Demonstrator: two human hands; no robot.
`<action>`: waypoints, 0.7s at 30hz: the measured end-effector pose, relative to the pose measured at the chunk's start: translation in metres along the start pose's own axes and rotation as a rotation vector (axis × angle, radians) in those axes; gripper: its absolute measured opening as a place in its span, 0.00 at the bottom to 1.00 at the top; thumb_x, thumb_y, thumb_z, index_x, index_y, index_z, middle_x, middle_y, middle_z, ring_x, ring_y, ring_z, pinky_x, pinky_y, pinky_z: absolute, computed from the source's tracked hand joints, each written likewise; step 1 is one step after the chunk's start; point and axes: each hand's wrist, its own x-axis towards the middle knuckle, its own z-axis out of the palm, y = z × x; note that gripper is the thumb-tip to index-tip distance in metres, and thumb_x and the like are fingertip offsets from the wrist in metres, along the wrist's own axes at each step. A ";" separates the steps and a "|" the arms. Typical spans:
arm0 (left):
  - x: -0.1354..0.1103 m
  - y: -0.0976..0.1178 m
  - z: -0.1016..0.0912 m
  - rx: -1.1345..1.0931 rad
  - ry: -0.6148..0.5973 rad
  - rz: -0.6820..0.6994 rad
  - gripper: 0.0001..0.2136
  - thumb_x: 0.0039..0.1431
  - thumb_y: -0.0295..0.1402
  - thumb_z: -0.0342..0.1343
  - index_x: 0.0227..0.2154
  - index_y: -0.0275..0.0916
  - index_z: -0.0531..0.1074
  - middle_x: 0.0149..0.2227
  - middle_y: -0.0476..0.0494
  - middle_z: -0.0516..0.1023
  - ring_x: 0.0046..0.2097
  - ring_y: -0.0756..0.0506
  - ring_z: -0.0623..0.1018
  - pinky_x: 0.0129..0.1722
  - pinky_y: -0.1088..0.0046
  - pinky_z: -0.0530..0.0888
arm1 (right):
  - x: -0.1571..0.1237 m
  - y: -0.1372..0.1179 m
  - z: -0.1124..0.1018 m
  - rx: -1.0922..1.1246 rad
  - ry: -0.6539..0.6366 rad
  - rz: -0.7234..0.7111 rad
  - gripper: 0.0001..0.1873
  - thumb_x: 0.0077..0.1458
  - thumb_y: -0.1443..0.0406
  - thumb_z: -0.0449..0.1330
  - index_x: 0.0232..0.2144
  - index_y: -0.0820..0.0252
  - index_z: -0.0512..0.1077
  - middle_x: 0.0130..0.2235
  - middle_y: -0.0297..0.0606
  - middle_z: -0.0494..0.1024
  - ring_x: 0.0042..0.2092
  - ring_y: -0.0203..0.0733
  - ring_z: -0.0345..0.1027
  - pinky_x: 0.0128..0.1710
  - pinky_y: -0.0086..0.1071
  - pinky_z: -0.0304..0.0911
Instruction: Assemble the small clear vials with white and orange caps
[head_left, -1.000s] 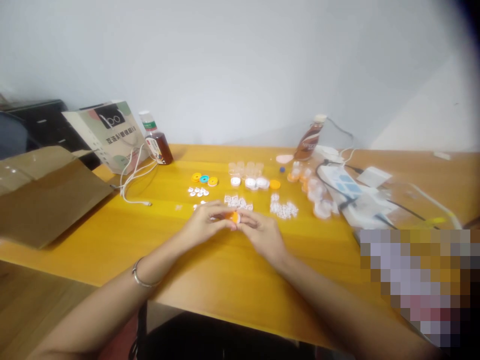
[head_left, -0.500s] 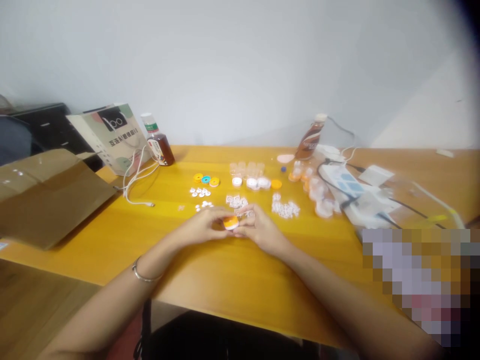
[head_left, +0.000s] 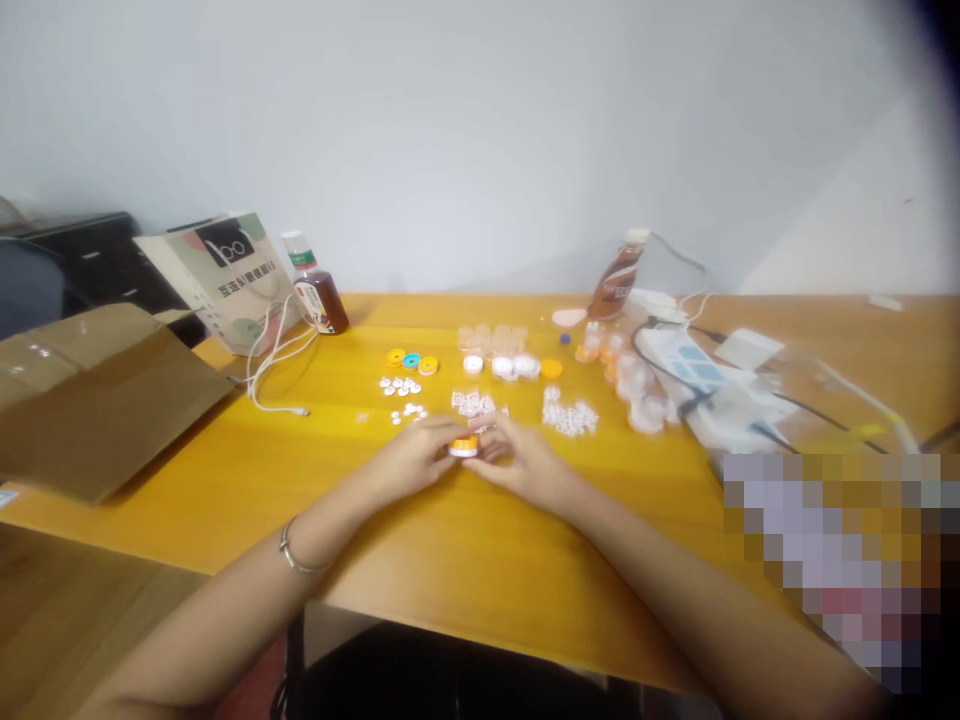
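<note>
Between my two hands is a small round piece, orange on top and white below, like a cap or disc. My left hand grips it from the left with thumb and fingers. From the right, my right hand closes its fingertips on the same piece. Just beyond my hands lie small white printed pieces, partly covered by my fingers. Small white discs are spread to the left, and a heap of white rings lies to the right.
Orange and blue round parts, white round parts and clear cups stand farther back. On the left are a cardboard box, paper bag and bottle. Right are another bottle, a power strip and cables.
The orange and white piece has tipped, so more of its side faces me and less of its top. My hands stay around it in nearly the same place.
</note>
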 end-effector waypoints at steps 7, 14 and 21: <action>-0.001 0.006 -0.009 -0.095 -0.136 0.000 0.12 0.56 0.29 0.50 0.44 0.39 0.69 0.40 0.42 0.72 0.40 0.47 0.72 0.41 0.70 0.69 | -0.002 -0.004 -0.014 -0.397 -0.117 -0.175 0.11 0.55 0.61 0.55 0.40 0.56 0.70 0.36 0.36 0.77 0.36 0.38 0.70 0.38 0.32 0.64; -0.001 0.008 -0.016 -0.185 -0.188 0.004 0.13 0.60 0.37 0.49 0.45 0.41 0.69 0.40 0.42 0.73 0.40 0.47 0.72 0.41 0.69 0.69 | -0.001 -0.005 -0.021 -0.321 -0.183 -0.170 0.09 0.53 0.62 0.57 0.38 0.55 0.72 0.38 0.34 0.78 0.38 0.37 0.71 0.41 0.30 0.64; -0.002 0.003 -0.007 -0.087 -0.164 -0.009 0.15 0.56 0.37 0.53 0.46 0.40 0.68 0.41 0.42 0.71 0.41 0.46 0.71 0.42 0.68 0.69 | 0.003 0.006 -0.042 -0.551 0.434 -0.166 0.12 0.55 0.59 0.52 0.28 0.58 0.72 0.26 0.36 0.75 0.27 0.37 0.66 0.31 0.30 0.62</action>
